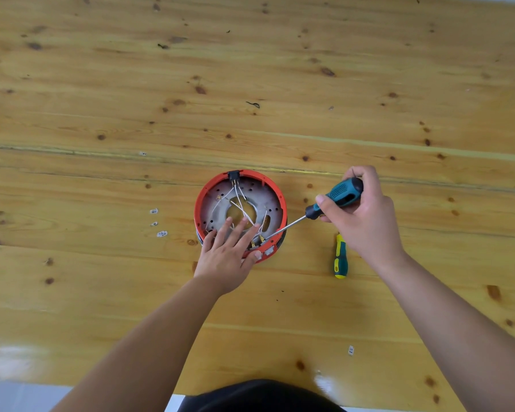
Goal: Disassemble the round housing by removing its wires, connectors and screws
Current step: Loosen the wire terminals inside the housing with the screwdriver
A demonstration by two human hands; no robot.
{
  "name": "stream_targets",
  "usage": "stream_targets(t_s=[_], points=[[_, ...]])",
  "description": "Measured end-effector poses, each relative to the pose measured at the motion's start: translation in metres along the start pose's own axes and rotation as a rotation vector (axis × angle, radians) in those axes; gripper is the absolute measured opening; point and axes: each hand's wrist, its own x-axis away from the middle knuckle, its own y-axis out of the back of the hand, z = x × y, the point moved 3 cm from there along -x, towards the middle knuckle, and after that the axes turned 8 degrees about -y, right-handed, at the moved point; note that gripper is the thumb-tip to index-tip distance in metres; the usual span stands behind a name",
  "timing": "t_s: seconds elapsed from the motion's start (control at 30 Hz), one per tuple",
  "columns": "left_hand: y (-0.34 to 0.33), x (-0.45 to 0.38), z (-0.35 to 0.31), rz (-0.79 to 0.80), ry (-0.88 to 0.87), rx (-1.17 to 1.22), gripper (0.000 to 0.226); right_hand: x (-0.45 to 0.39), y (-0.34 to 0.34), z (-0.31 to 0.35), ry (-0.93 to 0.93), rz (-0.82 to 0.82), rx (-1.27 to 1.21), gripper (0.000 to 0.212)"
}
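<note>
A round red housing (275, 193) lies open side up on the wooden table, with a grey inner plate, a central hole and a black connector (235, 175) at its far rim. Thin white wires (241, 208) run from that connector across the plate to brass terminals at the near rim. My left hand (228, 254) rests flat on the housing's near edge, fingers spread over the plate, thumb on the rim. My right hand (363, 215) grips a teal and black screwdriver (339, 196). Its shaft slants down left and the tip meets the near right inner rim beside the terminals.
A second screwdriver (340, 257) with a yellow and teal handle lies on the table right of the housing, below my right hand. Three small white clips (158, 223) lie left of the housing, another small piece (350, 350) near the front edge. The table's front edge is close to my body.
</note>
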Motion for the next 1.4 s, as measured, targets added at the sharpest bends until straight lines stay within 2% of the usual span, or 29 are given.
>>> stream_targets(t_s=[0.73,1.17,1.4], points=[[-0.005,-0.003,0.002,0.000,0.010,-0.015,0.060,0.056,0.006,-0.056,-0.084,-0.052,-0.500,0.038],[-0.009,-0.003,0.003,-0.021,0.014,-0.026,0.062,0.087,-0.011,-0.070,-0.194,-0.072,-0.681,0.035],[-0.008,-0.003,0.003,-0.024,0.020,-0.023,0.062,0.079,-0.006,-0.069,-0.258,-0.138,-0.706,0.032]])
